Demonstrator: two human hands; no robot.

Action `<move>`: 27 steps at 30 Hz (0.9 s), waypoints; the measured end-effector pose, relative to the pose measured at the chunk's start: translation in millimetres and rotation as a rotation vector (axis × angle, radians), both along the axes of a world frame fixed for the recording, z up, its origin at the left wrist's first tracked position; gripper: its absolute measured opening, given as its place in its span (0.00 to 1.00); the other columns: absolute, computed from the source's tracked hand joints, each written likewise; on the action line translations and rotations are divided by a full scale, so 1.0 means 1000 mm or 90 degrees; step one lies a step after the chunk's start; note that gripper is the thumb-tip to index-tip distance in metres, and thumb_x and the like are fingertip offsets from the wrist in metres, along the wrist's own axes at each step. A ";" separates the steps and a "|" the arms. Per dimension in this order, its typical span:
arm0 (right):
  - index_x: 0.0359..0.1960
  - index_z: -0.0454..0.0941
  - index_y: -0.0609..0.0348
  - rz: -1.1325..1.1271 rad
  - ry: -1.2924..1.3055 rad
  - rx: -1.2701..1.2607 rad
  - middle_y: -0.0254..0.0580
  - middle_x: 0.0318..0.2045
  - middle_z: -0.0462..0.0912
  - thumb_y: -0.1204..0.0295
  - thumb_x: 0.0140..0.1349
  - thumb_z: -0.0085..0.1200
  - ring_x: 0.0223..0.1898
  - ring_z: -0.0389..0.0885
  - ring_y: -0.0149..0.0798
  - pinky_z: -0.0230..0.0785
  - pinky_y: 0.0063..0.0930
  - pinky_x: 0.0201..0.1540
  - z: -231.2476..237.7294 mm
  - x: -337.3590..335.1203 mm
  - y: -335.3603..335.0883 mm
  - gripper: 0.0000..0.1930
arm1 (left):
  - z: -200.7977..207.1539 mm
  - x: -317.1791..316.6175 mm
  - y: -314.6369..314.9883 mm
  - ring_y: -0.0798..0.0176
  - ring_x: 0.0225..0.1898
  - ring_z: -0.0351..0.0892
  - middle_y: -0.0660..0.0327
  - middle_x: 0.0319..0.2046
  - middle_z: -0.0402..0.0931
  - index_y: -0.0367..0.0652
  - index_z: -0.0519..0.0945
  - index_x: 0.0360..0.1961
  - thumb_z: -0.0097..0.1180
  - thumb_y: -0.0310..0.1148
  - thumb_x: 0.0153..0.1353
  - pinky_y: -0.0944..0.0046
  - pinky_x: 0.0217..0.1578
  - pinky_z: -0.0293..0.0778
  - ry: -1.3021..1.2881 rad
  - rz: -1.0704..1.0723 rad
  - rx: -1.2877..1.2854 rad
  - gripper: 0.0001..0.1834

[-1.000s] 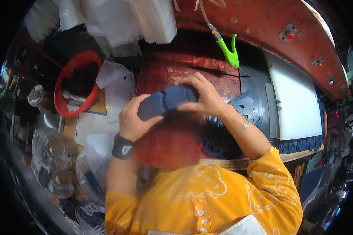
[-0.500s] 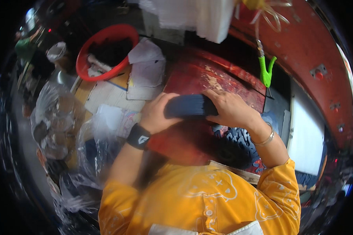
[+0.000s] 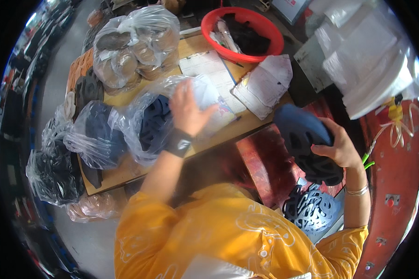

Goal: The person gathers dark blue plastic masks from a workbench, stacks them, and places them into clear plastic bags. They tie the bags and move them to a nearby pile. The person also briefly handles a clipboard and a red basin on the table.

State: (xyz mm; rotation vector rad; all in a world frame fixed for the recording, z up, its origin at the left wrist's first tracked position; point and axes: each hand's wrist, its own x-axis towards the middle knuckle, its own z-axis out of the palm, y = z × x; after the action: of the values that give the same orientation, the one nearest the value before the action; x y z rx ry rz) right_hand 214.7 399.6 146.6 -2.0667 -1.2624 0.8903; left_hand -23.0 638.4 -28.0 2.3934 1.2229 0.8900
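Observation:
In my right hand (image 3: 337, 144) is a dark blue and black shoe sole (image 3: 305, 149), gripped by its side, its patterned tread in view; whether it is one sole or a stacked pair I cannot tell. It hangs above the red bench at the right. My left hand (image 3: 188, 109) is open, fingers stretched out and slightly blurred, over the right side of a clear plastic bag (image 3: 149, 118) that contains dark blue soles. Whether the hand touches the bag I cannot tell. More blue-black soles with cut-out tread (image 3: 312, 209) lie below my right hand.
Other bagged soles (image 3: 97, 135) and a large bag of brown round-ended pieces (image 3: 137, 49) crowd the wooden table (image 3: 214, 135). Behind stands a red basin (image 3: 277, 44) of dark scraps, near worn paper sheets (image 3: 265, 86). A red machine frame (image 3: 395, 172) borders the right.
My view has turned left. Both hands were on the dark blue sole; my left hand has let go and moved to the bag, while my right keeps hold and shows the tread.

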 end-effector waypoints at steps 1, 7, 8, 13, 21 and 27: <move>0.54 0.69 0.69 -0.071 0.132 -0.007 0.44 0.37 0.80 0.75 0.43 0.66 0.36 0.79 0.33 0.72 0.26 0.42 0.013 -0.008 0.012 0.33 | -0.005 -0.019 0.012 0.40 0.61 0.61 0.39 0.60 0.60 0.32 0.58 0.63 0.68 0.51 0.43 0.46 0.58 0.60 0.101 0.061 -0.074 0.52; 0.52 0.70 0.74 0.060 0.524 -0.133 0.46 0.39 0.80 0.64 0.48 0.63 0.38 0.80 0.34 0.74 0.26 0.43 0.014 -0.072 0.141 0.32 | -0.070 -0.040 0.000 0.41 0.36 0.80 0.45 0.41 0.78 0.36 0.67 0.57 0.55 0.47 0.58 0.51 0.38 0.76 0.189 -0.339 -0.334 0.32; 0.52 0.70 0.72 0.078 0.559 -0.188 0.46 0.39 0.80 0.64 0.51 0.62 0.38 0.80 0.35 0.75 0.27 0.44 -0.003 -0.086 0.163 0.30 | -0.080 -0.034 -0.007 0.50 0.42 0.80 0.48 0.45 0.76 0.38 0.71 0.53 0.51 0.46 0.61 0.58 0.40 0.76 0.268 -0.367 -0.270 0.26; 0.49 0.74 0.69 0.078 0.642 -0.458 0.54 0.42 0.81 0.63 0.61 0.56 0.37 0.83 0.45 0.79 0.40 0.40 -0.097 -0.147 0.247 0.22 | -0.091 -0.042 -0.023 0.49 0.51 0.74 0.49 0.51 0.72 0.42 0.67 0.58 0.46 0.50 0.62 0.55 0.49 0.69 0.050 -0.461 -0.331 0.29; 0.50 0.74 0.64 0.003 0.734 -0.462 0.49 0.43 0.81 0.60 0.60 0.55 0.41 0.81 0.43 0.75 0.38 0.47 -0.180 -0.179 0.341 0.22 | -0.073 -0.136 -0.023 0.46 0.59 0.68 0.48 0.58 0.68 0.51 0.62 0.65 0.43 0.53 0.62 0.53 0.58 0.63 0.489 -0.379 -0.439 0.32; 0.52 0.73 0.64 0.079 0.939 -0.358 0.50 0.46 0.80 0.59 0.61 0.54 0.46 0.80 0.44 0.72 0.38 0.51 -0.225 -0.193 0.359 0.24 | -0.082 -0.135 -0.031 0.58 0.46 0.78 0.62 0.50 0.74 0.58 0.64 0.63 0.56 0.38 0.51 0.39 0.50 0.65 0.147 -0.328 -0.175 0.35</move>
State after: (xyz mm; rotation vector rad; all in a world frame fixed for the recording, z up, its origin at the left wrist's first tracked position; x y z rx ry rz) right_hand 22.0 758.3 -78.4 -0.9724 -0.2824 2.3374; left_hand -157.7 607.5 -110.0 2.4461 0.6764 0.2767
